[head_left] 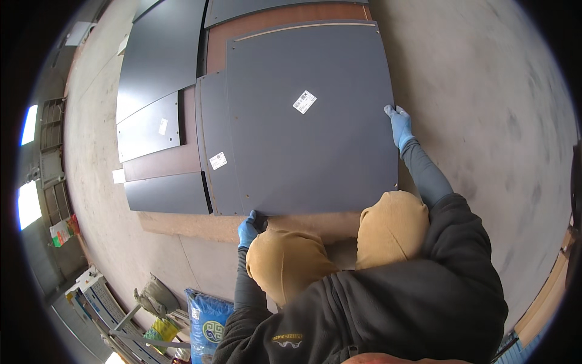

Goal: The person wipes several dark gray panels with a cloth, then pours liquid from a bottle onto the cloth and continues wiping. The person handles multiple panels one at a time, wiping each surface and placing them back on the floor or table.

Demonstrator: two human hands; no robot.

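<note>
A large dark grey furniture panel (309,151) with a white label lies over another grey panel (213,121) that shows along its left side. My right hand (399,125), in a blue glove, grips the large panel's right edge, about halfway along. At the near edge, close to the left corner, my left hand (247,230) holds the same panel, its thumb up against the edge and its other fingers mostly hidden. Small holes mark the panel's corners, and a pale groove (303,27) runs along its far edge.
More grey panels (160,54) lie to the left and beyond on a brown board base (188,224). A smaller labelled panel (151,127) and a narrow one (167,194) are at the left. A blue bag (206,321) stands at the lower left, beside a metal frame (127,318). Concrete floor (485,121) surrounds the stack.
</note>
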